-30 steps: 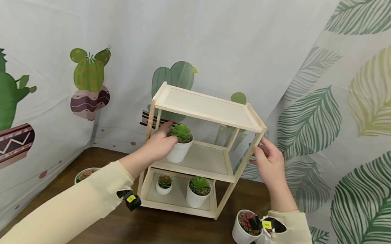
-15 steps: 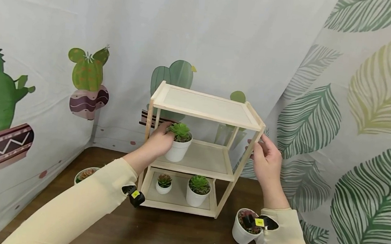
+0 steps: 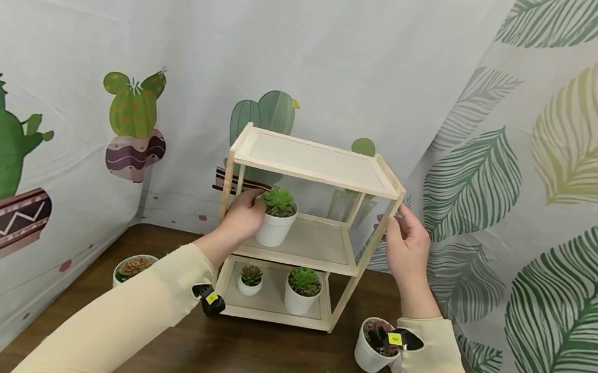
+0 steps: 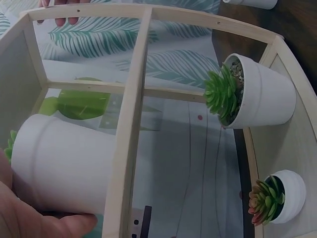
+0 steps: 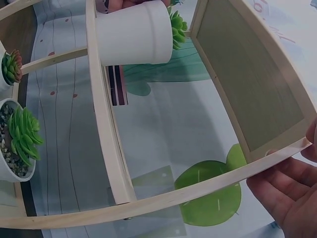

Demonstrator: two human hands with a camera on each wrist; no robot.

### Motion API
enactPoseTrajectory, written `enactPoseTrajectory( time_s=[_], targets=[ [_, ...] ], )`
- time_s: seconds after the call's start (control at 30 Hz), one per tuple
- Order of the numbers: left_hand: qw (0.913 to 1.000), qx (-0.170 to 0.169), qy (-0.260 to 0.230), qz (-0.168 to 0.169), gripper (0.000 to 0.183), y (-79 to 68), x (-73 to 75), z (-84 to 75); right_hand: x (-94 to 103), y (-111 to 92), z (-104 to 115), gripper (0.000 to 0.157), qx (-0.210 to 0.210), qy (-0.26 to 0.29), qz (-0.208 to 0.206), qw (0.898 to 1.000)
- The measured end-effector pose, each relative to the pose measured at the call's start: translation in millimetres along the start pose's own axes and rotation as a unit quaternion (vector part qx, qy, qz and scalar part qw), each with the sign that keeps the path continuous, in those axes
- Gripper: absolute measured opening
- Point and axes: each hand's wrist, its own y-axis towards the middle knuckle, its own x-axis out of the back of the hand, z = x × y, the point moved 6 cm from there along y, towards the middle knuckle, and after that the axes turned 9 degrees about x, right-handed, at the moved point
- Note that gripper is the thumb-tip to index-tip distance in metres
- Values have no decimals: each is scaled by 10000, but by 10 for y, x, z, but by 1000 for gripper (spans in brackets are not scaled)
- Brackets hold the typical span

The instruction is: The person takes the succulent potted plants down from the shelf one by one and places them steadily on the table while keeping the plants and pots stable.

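A three-tier wooden shelf rack (image 3: 317, 158) stands on the dark table. My left hand (image 3: 244, 214) grips a white-potted green succulent (image 3: 276, 228) by its left side, thumb toward me, at the left part of the middle shelf (image 3: 323, 244). In the left wrist view, that pot (image 4: 69, 163) fills the lower left, and the thumb and fingers (image 4: 74, 224) lie along it. My right hand (image 3: 409, 242) holds the rack's right side near the top. The right wrist view shows its fingers (image 5: 287, 178) at the rack's post (image 5: 208, 187), close under the top board.
On the bottom shelf are a small reddish succulent (image 3: 250, 280) and a larger green one (image 3: 303, 292). A red-leaved potted plant (image 3: 372, 353) stands beneath my right wrist, partly covering a white object. Another potted succulent (image 3: 133, 267) is left, behind my sleeve. Printed curtains hang close behind.
The potted succulent in my left hand has shifted slightly right on the middle shelf over the last half second. My right forearm has moved a little left; the right hand keeps holding the rack.
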Motion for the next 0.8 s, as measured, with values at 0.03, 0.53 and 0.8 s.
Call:
enactPoseTrajectory(
  time_s=[0.03, 0.53, 0.8],
  targets=[
    [10000, -24, -11, -35, 55, 3, 0, 6, -3, 1, -2, 39, 1, 28, -5, 10000],
    [9992, -205, 109, -314, 53, 5, -13, -3, -2, -39, -42, 38, -122, 231, -90, 9996],
    [9990, -223, 190, -329, 53, 16, -9, 10, -24, -48, -52, 38, -153, 498, -176, 9985]
  ],
)
